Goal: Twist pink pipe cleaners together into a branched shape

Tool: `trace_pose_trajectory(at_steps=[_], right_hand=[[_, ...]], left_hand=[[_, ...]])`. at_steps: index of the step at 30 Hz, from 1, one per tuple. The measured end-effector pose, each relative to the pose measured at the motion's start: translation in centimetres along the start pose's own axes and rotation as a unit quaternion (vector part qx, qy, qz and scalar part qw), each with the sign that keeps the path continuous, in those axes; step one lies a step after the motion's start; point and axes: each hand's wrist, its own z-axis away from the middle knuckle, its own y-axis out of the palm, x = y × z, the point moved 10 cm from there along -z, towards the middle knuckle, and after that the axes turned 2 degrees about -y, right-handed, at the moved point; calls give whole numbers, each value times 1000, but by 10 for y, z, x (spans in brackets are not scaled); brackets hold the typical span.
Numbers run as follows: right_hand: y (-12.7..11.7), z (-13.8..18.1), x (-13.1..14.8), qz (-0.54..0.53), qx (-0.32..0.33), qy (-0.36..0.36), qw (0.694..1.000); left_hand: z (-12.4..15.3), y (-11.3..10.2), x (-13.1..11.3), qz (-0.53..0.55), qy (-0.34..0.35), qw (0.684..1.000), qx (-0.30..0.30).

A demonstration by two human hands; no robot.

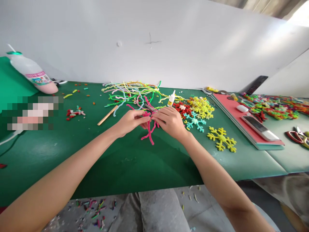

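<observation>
In the head view, both my hands meet over the green table around a bright pink pipe cleaner piece (pixel 151 132) with several bent, branching arms. My left hand (pixel 134 121) is closed, thumb and fingers pinching the piece from the left. My right hand (pixel 170 121) is closed on its right side, with the fingers curled. Metal scissors (pixel 150 108) show just behind the fingers; whether they lie on the table or touch my right hand I cannot tell. The middle of the pink piece is hidden by my fingertips. A small white glue bottle (pixel 171 98) stands just beyond my right hand.
Loose pipe cleaners (pixel 131 88) lie behind my hands, near a wooden stick (pixel 107 116). To the right are yellow snowflakes (pixel 201 108), a turquoise snowflake (pixel 195 121), a red folder (pixel 227 104), a phone (pixel 260 127) and red-handled scissors (pixel 295 137). A drink bottle (pixel 36 75) stands left.
</observation>
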Motion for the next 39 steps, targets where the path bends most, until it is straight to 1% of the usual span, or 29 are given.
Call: trace_pose_trajectory(at_steps=[4, 9, 13, 15, 19, 22, 25, 27, 30, 33, 36, 37, 39], right_hand=[[-4, -2, 2, 7, -11, -2, 1000], [-7, -2, 6, 34, -18, -10, 999], [-11, 0, 3, 56, -37, 11, 998], [-10, 0, 1, 51, -34, 25, 998], [-4, -2, -7, -16, -17, 75, 997], [0, -2, -20, -118, -14, 151, 981], [10, 4, -36, -229, 19, 246, 942], [21, 9, -42, -310, 62, 295, 902], [40, 22, -45, -424, 125, 364, 820], [52, 35, -46, -500, 141, 432, 737], [61, 40, -39, -573, 145, 453, 668], [63, 40, -36, -592, 149, 452, 651], [65, 39, -31, -617, 160, 447, 627]], left_hand=[[0, 2, 0, 13, 1, 1000, 9], [0, 4, -3, -35, 7, 999, 26], [0, 8, -2, -35, 6, 998, 42], [0, 10, 0, -20, 1, 999, 45], [0, 8, 2, 4, -3, 1000, 25], [-1, 3, 2, 16, -5, 1000, 1], [-1, 2, 3, 10, -9, 1000, -3], [-1, 3, 3, 2, -10, 1000, 4], [0, 7, 3, -5, -13, 1000, 20], [1, 10, 4, 0, -25, 999, 34], [1, 8, 4, 12, -29, 999, 26], [1, 7, 4, 15, -28, 999, 22], [1, 7, 4, 24, -29, 999, 20]])
